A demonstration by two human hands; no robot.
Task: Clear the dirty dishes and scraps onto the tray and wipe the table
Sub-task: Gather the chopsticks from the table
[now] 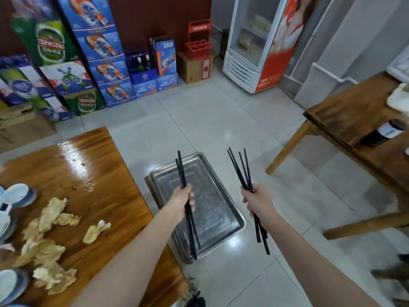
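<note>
L grip (184, 202) curled round 2 black chopsticks (182, 171) over steel tray (219, 196); R grip (257, 201) clutches chopstick bundle (240, 171). Crumpled napkins (53, 213), bowls (16, 191) on counter (95, 165).

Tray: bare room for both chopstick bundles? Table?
The tray is bare rim to rim, under the left hand. On the table, the far strip beyond the napkins is free; near-left is crowded with napkins and bowls.

at lower left your wooden table (95, 173) shines glossy and wet; crumpled paper napkins (53, 218) lie matt; the metal tray (221, 218) at centre looks brushed.
</note>
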